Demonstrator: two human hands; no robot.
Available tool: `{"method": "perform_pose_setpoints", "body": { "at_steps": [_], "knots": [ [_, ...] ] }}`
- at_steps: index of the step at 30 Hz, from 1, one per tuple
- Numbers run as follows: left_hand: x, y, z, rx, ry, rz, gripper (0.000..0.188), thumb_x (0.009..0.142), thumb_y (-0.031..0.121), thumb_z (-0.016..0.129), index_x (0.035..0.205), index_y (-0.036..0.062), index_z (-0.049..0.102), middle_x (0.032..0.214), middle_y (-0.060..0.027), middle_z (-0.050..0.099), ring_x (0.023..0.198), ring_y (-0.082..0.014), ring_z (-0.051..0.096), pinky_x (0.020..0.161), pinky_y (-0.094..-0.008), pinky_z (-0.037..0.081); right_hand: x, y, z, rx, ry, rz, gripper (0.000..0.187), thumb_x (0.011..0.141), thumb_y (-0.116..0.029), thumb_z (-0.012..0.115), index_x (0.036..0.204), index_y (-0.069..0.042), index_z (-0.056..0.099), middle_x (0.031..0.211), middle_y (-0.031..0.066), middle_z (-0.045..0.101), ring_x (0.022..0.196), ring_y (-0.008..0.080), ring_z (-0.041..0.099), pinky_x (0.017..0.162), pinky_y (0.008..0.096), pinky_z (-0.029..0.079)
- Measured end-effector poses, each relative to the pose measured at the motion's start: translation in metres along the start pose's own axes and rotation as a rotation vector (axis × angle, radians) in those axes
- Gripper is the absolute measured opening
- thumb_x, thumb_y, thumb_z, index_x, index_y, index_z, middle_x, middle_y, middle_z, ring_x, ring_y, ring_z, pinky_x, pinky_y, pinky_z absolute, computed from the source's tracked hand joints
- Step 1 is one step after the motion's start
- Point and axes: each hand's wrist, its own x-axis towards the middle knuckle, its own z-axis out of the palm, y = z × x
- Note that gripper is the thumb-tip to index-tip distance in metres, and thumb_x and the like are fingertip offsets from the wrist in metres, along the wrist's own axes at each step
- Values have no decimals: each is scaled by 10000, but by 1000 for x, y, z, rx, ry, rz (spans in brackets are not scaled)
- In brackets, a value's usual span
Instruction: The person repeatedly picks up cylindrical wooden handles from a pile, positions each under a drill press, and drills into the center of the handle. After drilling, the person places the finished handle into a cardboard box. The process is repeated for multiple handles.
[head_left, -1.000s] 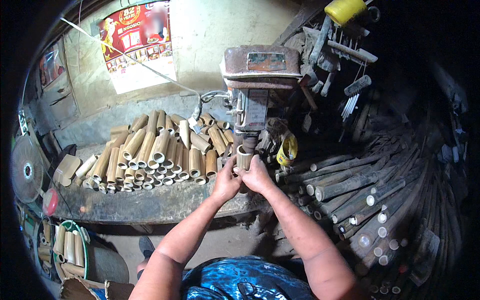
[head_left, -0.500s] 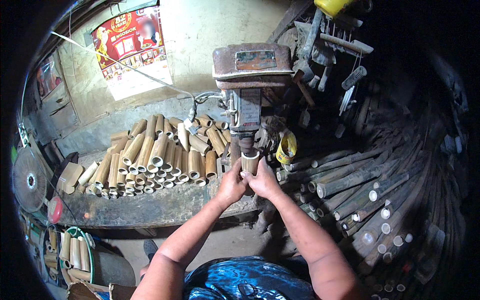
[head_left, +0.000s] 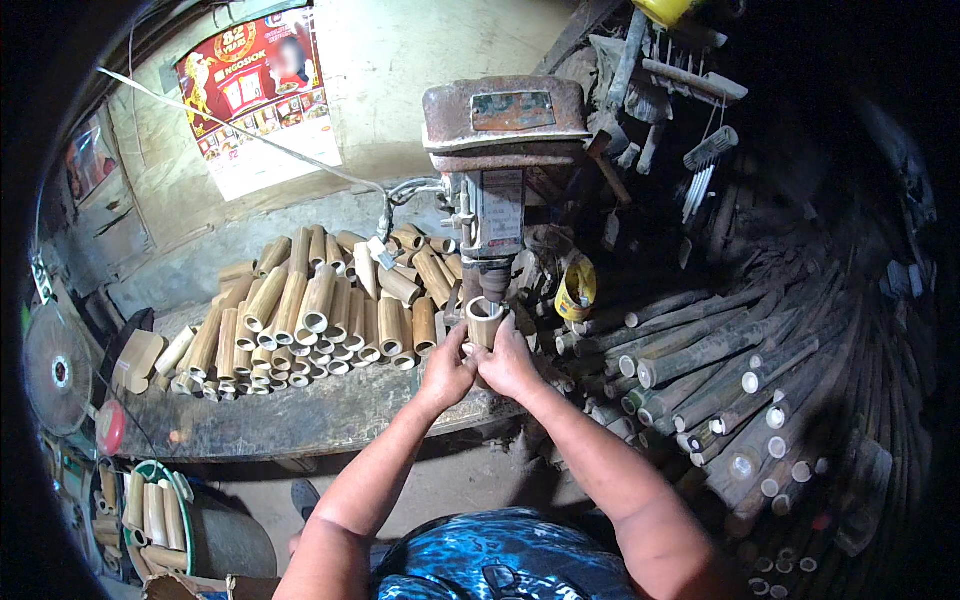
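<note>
Both my hands grip a short bamboo tube (head_left: pixel 482 332) beneath the chuck (head_left: pixel 494 279) of a rusty drill press (head_left: pixel 505 112). My left hand (head_left: pixel 446 374) wraps the tube's left side, and my right hand (head_left: pixel 509 362) closes round its right side, with the thumbs close together at the front. The tube's open end faces up, tilted a little toward me. A thin bit reaches down from the chuck to the tube's mouth; how deep it goes I cannot tell. My fingers hide the tube's lower part.
Cut bamboo tubes (head_left: pixel 318 306) are piled on the workbench (head_left: pixel 265 422) to the left. Long bamboo poles (head_left: pixel 690 366) fill the right side. A yellow container (head_left: pixel 576 290) hangs beside the press. At lower left stand a tub (head_left: pixel 228 530) of tubes and a fan (head_left: pixel 60 372).
My hands and the bamboo tube have shifted slightly left. The tube's mouth now tilts more toward me, showing its hollow inside and the bit at its rim.
</note>
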Motion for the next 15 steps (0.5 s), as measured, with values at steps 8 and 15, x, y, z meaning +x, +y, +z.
{"method": "perform_pose_setpoints", "body": {
  "at_steps": [8, 15],
  "knots": [
    [18, 2, 8, -81, -103, -73, 562, 893, 72, 654, 1415, 51, 446, 1058, -192, 662, 940, -232, 643, 832, -359, 499, 22, 12, -21, -116, -115, 121, 657, 784, -375, 787, 1097, 91, 446, 1045, 325, 605, 994, 467, 607, 838, 506, 492],
    [8, 32, 11, 32, -172, -10, 625, 864, 85, 692, 1424, 29, 418, 1202, -210, 639, 1075, -253, 638, 926, -357, 493, -3, 24, -24, -102, 6, 73, 587, 797, -265, 767, 1163, 59, 443, 1087, 297, 607, 1041, 461, 594, 868, 510, 483]
  ]
}}
